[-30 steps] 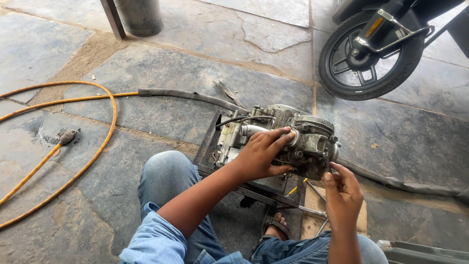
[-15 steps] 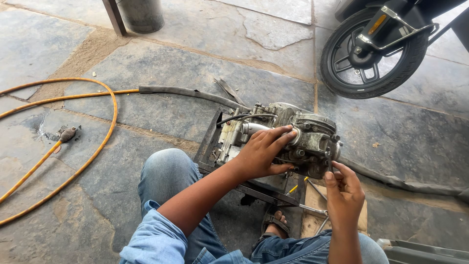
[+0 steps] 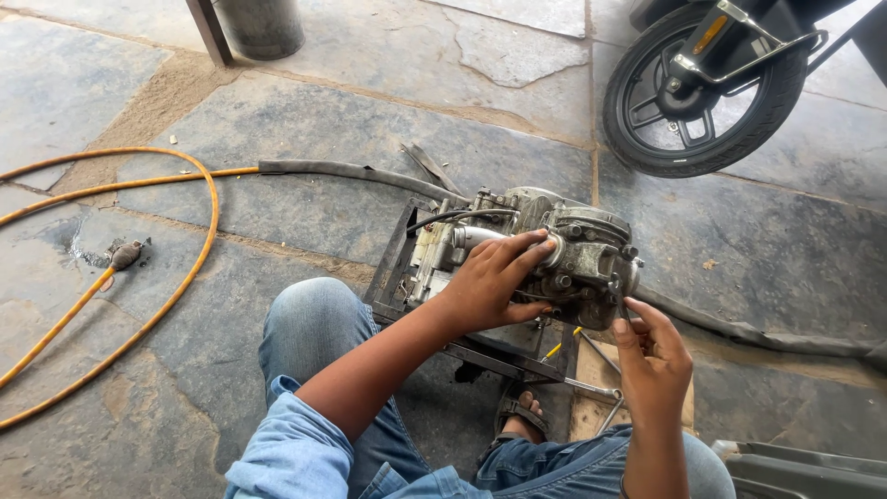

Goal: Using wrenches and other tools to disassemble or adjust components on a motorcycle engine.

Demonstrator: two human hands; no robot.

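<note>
A grimy grey motorcycle engine (image 3: 591, 242) sits on a dark metal stand (image 3: 393, 268) on the stone floor in front of my knees. My left hand (image 3: 490, 282) lies across the engine's near side, fingers wrapped over a round silver part. My right hand (image 3: 651, 351) is just below the engine's right end, fingers curled around a small thing I cannot make out. A yellow-handled tool (image 3: 562, 347) lies under the engine between my hands.
A yellow hose (image 3: 199, 231) loops over the floor at left, ending in a nozzle (image 3: 125, 254). A black rubber strip (image 3: 342, 171) runs toward the engine. A motorcycle wheel (image 3: 707, 102) stands at upper right. A dark bin (image 3: 263, 26) is at the top. Metal rods (image 3: 596, 388) lie by my sandalled foot (image 3: 522, 411).
Both hands stay in nearly the same place on and beside the engine. The view has shifted very slightly.
</note>
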